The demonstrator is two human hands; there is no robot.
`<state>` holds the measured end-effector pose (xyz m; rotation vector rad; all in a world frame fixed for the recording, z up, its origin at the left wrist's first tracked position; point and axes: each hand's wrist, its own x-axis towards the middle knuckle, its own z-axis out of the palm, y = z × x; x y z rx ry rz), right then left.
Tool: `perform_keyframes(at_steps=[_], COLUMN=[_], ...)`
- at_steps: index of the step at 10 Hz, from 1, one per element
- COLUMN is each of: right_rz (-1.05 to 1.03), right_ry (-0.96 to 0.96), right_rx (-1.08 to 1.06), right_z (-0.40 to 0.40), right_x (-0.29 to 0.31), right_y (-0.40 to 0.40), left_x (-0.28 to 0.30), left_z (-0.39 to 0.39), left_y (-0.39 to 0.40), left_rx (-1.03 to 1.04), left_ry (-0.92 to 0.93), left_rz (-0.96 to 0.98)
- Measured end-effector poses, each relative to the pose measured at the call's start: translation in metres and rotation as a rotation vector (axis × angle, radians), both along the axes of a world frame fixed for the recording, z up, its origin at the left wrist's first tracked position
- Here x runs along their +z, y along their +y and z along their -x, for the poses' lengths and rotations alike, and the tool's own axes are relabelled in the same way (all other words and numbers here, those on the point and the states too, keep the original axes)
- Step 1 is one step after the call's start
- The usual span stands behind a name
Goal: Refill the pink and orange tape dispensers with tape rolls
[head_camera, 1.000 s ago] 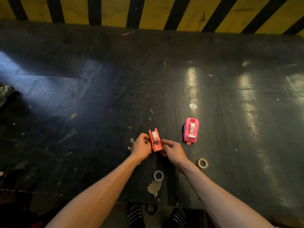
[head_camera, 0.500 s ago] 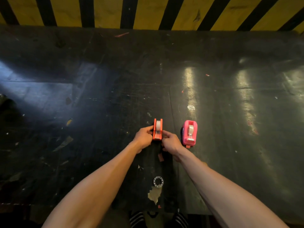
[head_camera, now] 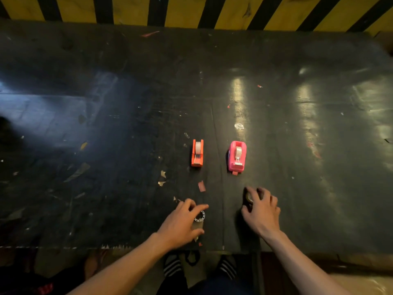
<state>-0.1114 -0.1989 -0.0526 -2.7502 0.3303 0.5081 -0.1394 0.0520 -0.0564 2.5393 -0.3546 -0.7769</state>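
The orange tape dispenser [head_camera: 197,153] stands on the dark table with a clear tape roll in it. To its right, the pink tape dispenser [head_camera: 237,156] also holds a roll. Both stand free, well beyond my hands. My left hand [head_camera: 180,223] hovers near the table's front edge, with index finger and thumb spread around a white ring-shaped core [head_camera: 200,217] that lies flat. My right hand [head_camera: 261,209] is curled over a brown tape ring [head_camera: 248,198], which its fingers mostly hide.
Paper and tape scraps litter the dark table [head_camera: 127,145], among them a pink scrap [head_camera: 201,186] in front of the orange dispenser. A yellow and black striped wall [head_camera: 191,9] runs along the far side. My feet show below the front edge [head_camera: 63,248].
Both hands have let go of the orange dispenser, which now stands alone beside the pink one. The hands have drawn back toward me onto the two rings.
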Motion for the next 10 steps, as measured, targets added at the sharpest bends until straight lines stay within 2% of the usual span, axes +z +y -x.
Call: perform_keyframes(at_steps=[1,2,4,5,7,9,10], right_rz=[-0.107,-0.2,-0.318,-0.305,-0.305,-0.373,-0.406], right_ry=[-0.091,-0.101,0.054,0.105,0.131,0.214,0.195], right_rx=[0.032,0.136,0.455,0.498,0.332,0.3,0.307], right_z=[0.011,0.006,-0.037,-0.067,-0.113,-0.12,-0.107], right_x=[-0.009,-0.004,0.015,0.027,0.02,0.025,0.033], right_y=[0.009,0.044,0.159,0.204,0.235,0.228,0.213], left_x=[-0.005,-0.007,-0.002,-0.005,-0.009,-0.006,0.001], left_z=[0.002,-0.009,-0.054,-0.077,-0.11,-0.126,-0.117], left_y=[0.0,0.02,0.104,0.137,0.147,0.132,0.123], left_rx=[0.03,0.16,0.594,0.73,0.792,0.698,0.709], left_ry=[-0.065,-0.082,-0.149,-0.121,-0.168,-0.139,-0.123], left_rz=[0.033,0.046,-0.015,-0.034,0.013,-0.032,0.028])
